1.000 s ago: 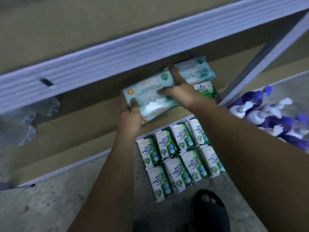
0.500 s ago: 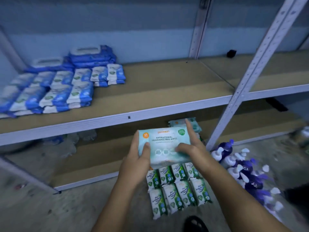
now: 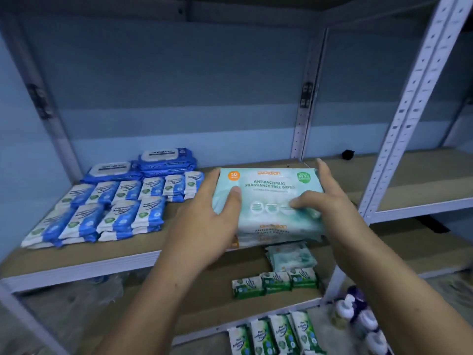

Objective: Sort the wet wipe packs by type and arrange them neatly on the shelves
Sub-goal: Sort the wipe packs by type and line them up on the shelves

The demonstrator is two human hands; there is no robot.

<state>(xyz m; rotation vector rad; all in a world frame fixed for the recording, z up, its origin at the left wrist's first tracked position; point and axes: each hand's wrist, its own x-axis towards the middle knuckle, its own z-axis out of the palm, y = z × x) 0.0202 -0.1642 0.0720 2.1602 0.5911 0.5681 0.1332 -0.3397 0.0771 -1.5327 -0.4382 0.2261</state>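
Over shelf (image 3: pixel 153 243), wipe packs (image 3: pixel 268 201) lengthwise left-right

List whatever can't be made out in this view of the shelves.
Head view:
- Held pale green packs: count unclear; left hand and right hand cover the stack's ends.
- Green pine packs: cut off by the bottom edge.
- Dark object at the back: too small to identify.
- Blue-and-white packs: print blurred.
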